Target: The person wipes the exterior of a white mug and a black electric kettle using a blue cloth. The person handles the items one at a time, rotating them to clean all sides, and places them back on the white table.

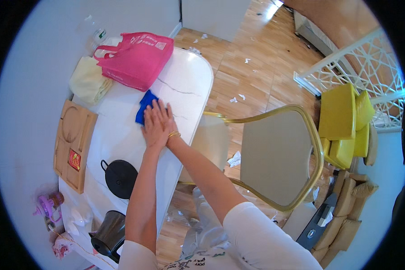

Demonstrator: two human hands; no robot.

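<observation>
On the white marbled table [116, 140], a folded blue cloth [145, 107] lies beside the pink bag. My left hand [153, 130] rests flat, fingers stretched over the cloth's near edge. My right hand [168, 122], with gold bangles at the wrist, lies close against it and partly overlaps it; some of its fingers are hidden. Neither hand visibly grips the cloth. The pink bag [138, 60] stands just beyond, bearing writing. A round black lid or pan-like object with a loop [120, 179] sits left of my left forearm.
Along the wall stand a plastic bottle [99, 35], a folded cream cloth [89, 81], a wooden tray [62, 148] with a red packet [74, 159], a purple-topped bottle [49, 205] and a dark kettle [108, 233]. A gold-framed chair [275, 158] stands at the table's right edge; paper scraps [234, 159] litter the floor.
</observation>
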